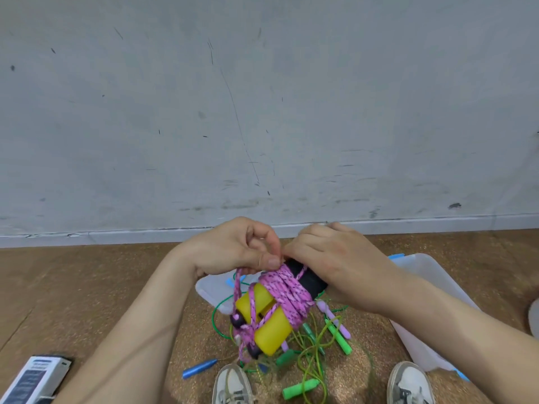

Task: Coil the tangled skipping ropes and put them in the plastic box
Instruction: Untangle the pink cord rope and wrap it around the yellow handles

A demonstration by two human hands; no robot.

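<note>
The pink rope (pixel 287 293), wound on its handles (pixel 264 304) above the floor tangle (pixel 315 348) left of the plastic box (pixel 425 275), probably wants its tail tucked snugly: left hand (pixel 239 249) pinches the strand, right hand (pixel 329 263) curls round the black handle end (pixel 309 282).

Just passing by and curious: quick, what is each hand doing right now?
Left hand: fingers pinching the pink rope.
Right hand: gripping the black handle that the rope is wound around.
</note>
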